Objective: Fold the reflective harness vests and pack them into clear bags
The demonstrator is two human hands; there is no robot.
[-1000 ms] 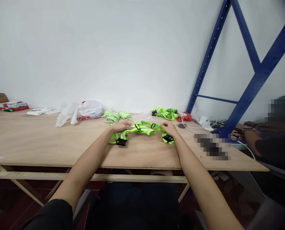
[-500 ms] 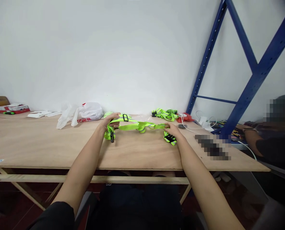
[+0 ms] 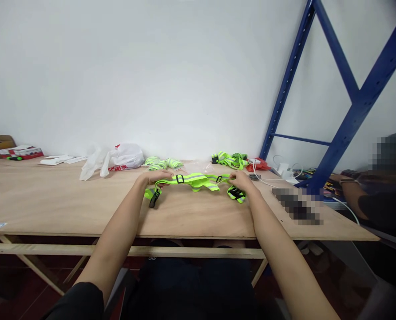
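One strap (image 3: 198,178), yellow-green with a grey stripe, runs between the person's hands over the near half of the table (image 3: 85,204). The left hand (image 3: 156,176) has its fingers closed round the strap's left part; the right hand (image 3: 241,181) pinches its other side between thumb and fingers. Two black sliders sit on the strap between them, and a folded flap droops at its middle. A black buckle (image 3: 154,198) hangs below the left hand, and a bunched end (image 3: 236,194) with black fittings below the right. Beyond, near the wall, lie striped packs (image 3: 161,163), a loose pile (image 3: 229,159) of similar straps, a white bag (image 3: 128,156) and a red bag (image 3: 260,164). A blue rack (image 3: 346,120) stands at the right, another person's arm (image 3: 353,195) beside it.
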